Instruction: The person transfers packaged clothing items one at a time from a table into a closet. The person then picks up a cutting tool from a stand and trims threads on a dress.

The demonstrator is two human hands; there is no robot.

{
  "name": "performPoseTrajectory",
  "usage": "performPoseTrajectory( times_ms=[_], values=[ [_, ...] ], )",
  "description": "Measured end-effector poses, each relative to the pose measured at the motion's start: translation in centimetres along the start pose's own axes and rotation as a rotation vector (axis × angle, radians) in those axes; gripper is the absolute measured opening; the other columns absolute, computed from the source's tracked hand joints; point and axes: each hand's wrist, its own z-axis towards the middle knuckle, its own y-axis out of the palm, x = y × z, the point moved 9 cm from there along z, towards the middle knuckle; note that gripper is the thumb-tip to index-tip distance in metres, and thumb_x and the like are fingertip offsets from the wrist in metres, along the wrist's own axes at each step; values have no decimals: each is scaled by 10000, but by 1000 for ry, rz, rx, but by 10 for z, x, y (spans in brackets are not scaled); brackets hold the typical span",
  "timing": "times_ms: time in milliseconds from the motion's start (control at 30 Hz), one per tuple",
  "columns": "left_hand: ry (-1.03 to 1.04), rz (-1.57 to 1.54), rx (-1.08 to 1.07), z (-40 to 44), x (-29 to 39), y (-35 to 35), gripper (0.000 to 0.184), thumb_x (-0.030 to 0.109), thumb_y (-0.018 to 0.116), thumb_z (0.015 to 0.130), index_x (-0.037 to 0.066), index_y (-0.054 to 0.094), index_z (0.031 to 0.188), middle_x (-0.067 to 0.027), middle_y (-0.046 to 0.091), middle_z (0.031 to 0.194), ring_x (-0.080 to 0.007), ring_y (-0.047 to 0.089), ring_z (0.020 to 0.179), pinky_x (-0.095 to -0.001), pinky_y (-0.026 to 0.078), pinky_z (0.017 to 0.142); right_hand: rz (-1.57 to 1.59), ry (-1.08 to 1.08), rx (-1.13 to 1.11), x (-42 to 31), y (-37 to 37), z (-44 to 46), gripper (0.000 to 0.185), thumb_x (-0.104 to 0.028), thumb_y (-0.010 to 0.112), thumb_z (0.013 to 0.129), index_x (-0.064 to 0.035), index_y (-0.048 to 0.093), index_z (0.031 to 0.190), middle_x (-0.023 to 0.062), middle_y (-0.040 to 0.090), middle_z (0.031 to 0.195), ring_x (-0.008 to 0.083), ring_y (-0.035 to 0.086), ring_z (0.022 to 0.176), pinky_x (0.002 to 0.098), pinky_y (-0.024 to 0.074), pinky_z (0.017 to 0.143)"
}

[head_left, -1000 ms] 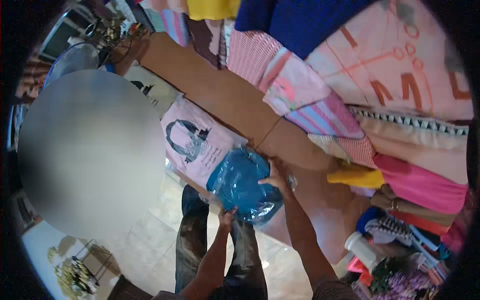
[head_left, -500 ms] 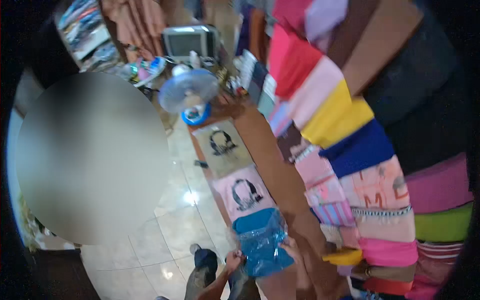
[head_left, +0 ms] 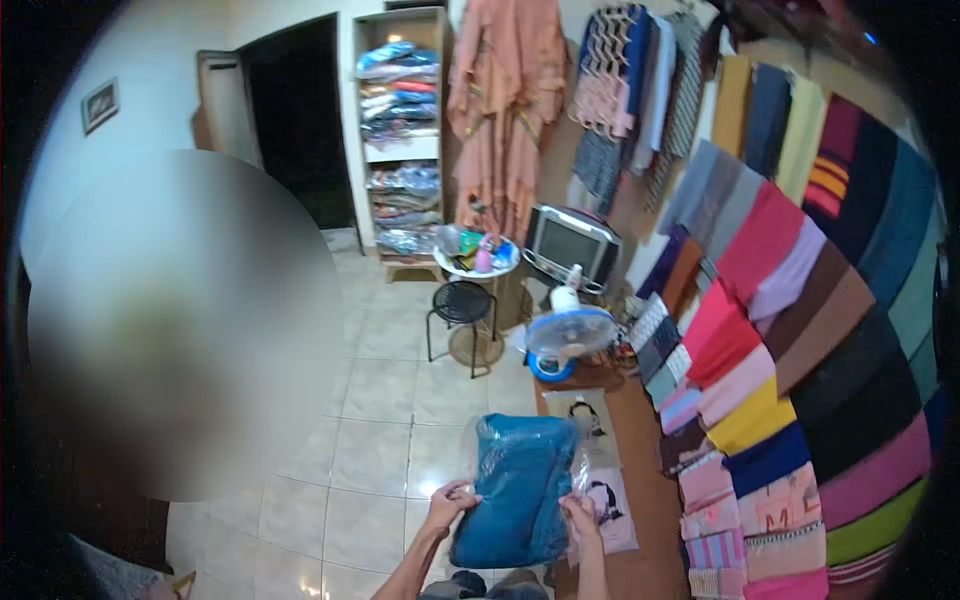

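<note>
A folded teal-blue cloth in a clear plastic bag (head_left: 515, 490) is held up in front of me, above the tiled floor and the edge of the brown bench. My left hand (head_left: 452, 503) pinches the bag's left side. On the right side, my right hand (head_left: 580, 514) grips the plastic edge. Behind the bag lie two flat packets on the bench: a pink packet (head_left: 617, 510) with a dark print, partly covered by my right hand and the bag, and a beige packet (head_left: 597, 440) beyond it.
The brown bench (head_left: 640, 450) runs along my right, beside a wall of hanging folded cloths (head_left: 765, 420). A table fan (head_left: 570, 335) stands at the bench's far end. Further off are a black stool (head_left: 462, 303), a television (head_left: 570, 245) and a shelf of packed clothes (head_left: 400, 150). A blurred patch hides the left.
The bagged teal cloth has come up off the bench area, held by both hands, and now hangs in front of me. My view has tilted up and turned left, showing more of the room.
</note>
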Motion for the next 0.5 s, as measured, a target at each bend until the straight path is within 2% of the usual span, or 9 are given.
performPoseTrajectory(
  times_ms=[33,100,200,233,333,433,500],
  values=[
    [10,61,73,2,26,-21,474,51,780,714,-65,587,1131,-35,658,754,-97,601,674,-221,479,659,-26,-22,-68,-7,32,9,93,-87,667,795,-65,579,817,-11,563,702,86,531,624,240,427,579],
    [-59,-57,71,8,60,-48,486,105,774,746,-63,578,1157,-48,663,841,-106,607,745,-232,483,692,-74,-60,-204,-18,89,32,54,-56,640,803,-58,588,817,-4,571,712,96,538,625,245,430,557],
    [-86,-216,63,15,119,-83,473,121,751,773,-50,572,1176,-70,663,930,-130,624,813,-259,502,747,-140,-26,-307,-30,169,69,46,-96,621,820,-63,589,816,-9,567,709,96,534,617,250,434,552],
    [-92,-251,45,16,134,-93,468,125,744,779,-46,572,1179,-76,662,953,-137,629,830,-267,508,766,-199,-26,-305,-61,206,56,64,-131,602,833,-68,588,833,-4,571,722,90,532,615,249,441,550],
    [-56,-264,-11,33,170,-121,646,99,774,735,-24,475,1294,-124,610,1130,-193,615,967,-322,498,871,-206,-53,-386,-84,276,90,70,-140,598,835,-71,584,829,-4,560,713,87,527,609,251,439,539],
    [143,-140,50,64,213,-146,848,64,805,675,12,346,1386,-151,520,1263,-246,556,1098,-372,465,945,-222,-53,-464,-114,348,122,65,-118,592,853,-57,579,835,8,563,720,89,522,600,240,430,543],
    [133,-133,121,107,221,-175,923,38,809,649,35,289,1411,-153,469,1312,-271,508,1159,-403,440,976,-287,-118,-542,-133,392,153,84,-128,618,864,-50,590,875,15,579,751,83,534,634,229,432,569]
  ],
)
